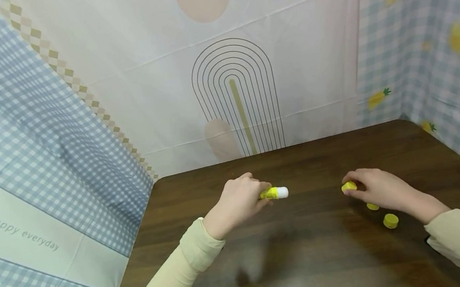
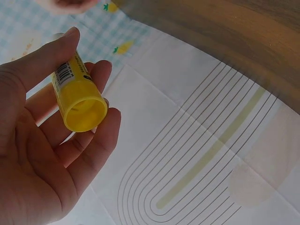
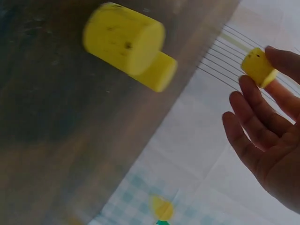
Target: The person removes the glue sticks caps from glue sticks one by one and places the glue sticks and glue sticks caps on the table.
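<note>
Two short, smooth yellow caps (image 1: 391, 221) are seen lying on the dark wood-grain table (image 1: 311, 257), just beside the right hand (image 1: 382, 188). A third cap (image 1: 349, 186), a stubby plastic cylinder, is pinched at that hand's fingertips. Further left, a yellow glue stick (image 1: 275, 193) is gripped in the left hand (image 1: 239, 204), fingers curled round its barrel. Its long axis is held level above the table, the white end pointed toward the right hand. A printed cloth backdrop (image 1: 233, 96) is hung behind.
</note>
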Tool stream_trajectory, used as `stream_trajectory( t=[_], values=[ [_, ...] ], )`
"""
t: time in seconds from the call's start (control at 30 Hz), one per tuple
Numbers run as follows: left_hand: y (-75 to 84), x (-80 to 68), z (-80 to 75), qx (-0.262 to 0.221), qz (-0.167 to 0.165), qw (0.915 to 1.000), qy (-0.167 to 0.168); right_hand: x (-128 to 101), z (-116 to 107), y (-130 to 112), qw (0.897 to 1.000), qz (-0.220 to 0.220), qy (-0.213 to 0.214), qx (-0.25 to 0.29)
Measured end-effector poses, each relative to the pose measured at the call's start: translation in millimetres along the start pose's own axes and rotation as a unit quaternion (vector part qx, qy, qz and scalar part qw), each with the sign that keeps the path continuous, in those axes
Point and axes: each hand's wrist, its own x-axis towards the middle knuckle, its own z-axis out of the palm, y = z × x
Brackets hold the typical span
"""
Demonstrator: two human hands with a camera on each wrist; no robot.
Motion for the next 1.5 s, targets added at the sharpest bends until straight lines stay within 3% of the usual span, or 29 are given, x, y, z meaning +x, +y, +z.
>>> stream_trajectory(
  t=[0.23,0.4,1.07,1.37,1.5],
  values=[
    [-0.1,-2.1,-0.1,-0.001,-0.003,1.0000,-0.007,-5,15,4,0.998,0.004,-0.065,-0.004],
    [-0.5,-2.8,1.6,-0.003,-0.002,1.0000,-0.006,-7,21,8,0.996,0.002,-0.087,-0.017],
    [-2.3,-0.5,7.6,-0.005,-0.007,0.9999,-0.010,-10,32,16,0.993,-0.017,-0.095,-0.073],
    [-3.3,-0.3,6.2,-0.008,-0.010,0.9999,-0.004,-9,32,18,0.992,-0.024,-0.090,-0.089],
    [-5.5,-2.8,6.1,-0.007,-0.011,0.9998,0.015,-9,33,20,0.992,-0.029,-0.086,-0.093]
  ],
)
